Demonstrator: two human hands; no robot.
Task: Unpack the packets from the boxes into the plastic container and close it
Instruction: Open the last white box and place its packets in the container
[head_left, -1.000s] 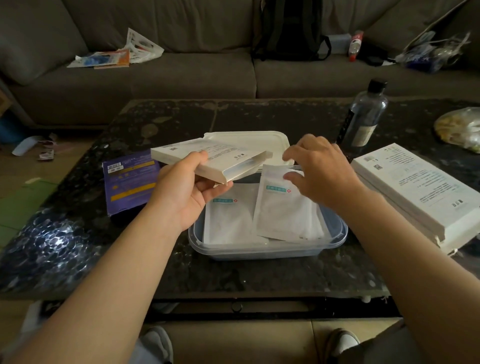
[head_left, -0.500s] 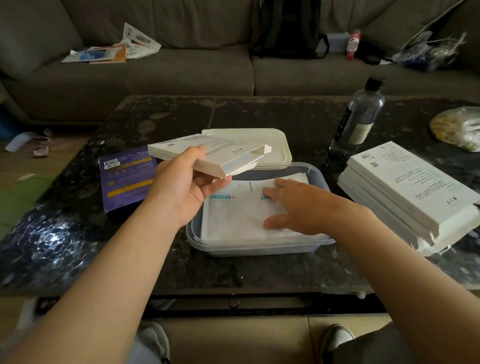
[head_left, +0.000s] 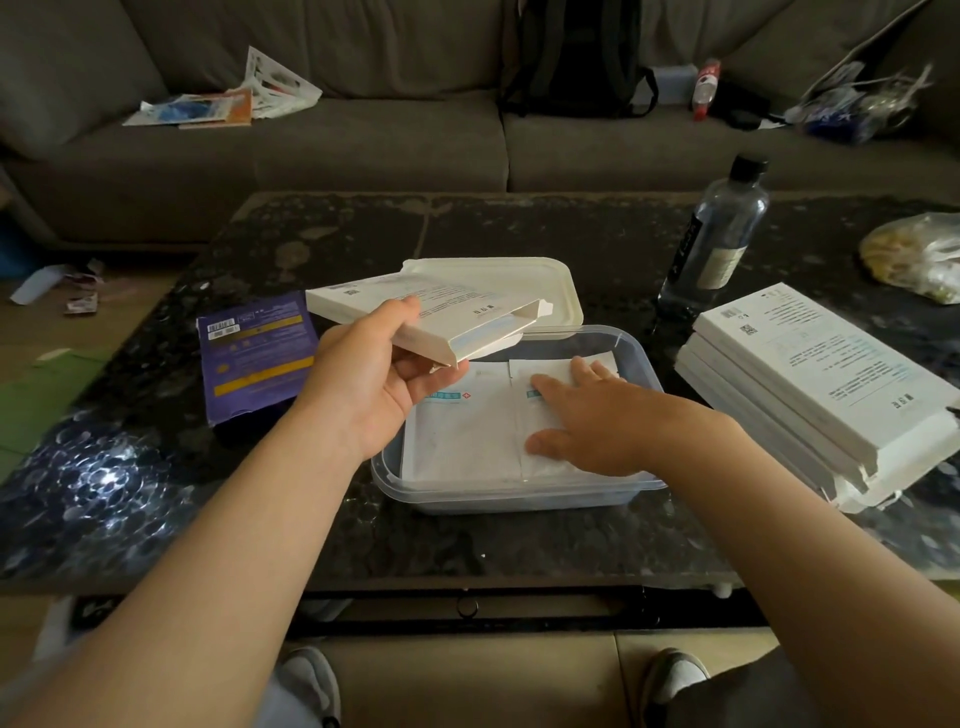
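A clear plastic container (head_left: 519, 496) sits on the dark table in front of me. White packets (head_left: 462, 441) lie flat inside it, side by side. My right hand (head_left: 587, 421) presses flat on the right packet with straight fingers. My left hand (head_left: 371, 379) grips an open white box (head_left: 441, 317), held tilted above the container's left rim, its open end toward the right. The container's white lid (head_left: 530, 286) lies just behind it. A stack of white boxes (head_left: 810, 384) stands at the right.
A purple flat box (head_left: 257, 358) lies left of the container. A water bottle (head_left: 719, 234) stands at the back right, a plastic bag (head_left: 919, 254) beyond it. A sofa with a backpack (head_left: 576, 57) and papers runs behind the table.
My right hand lowered the packet it held into the container and now presses it flat. The left hand with the open box has stayed nearly still.
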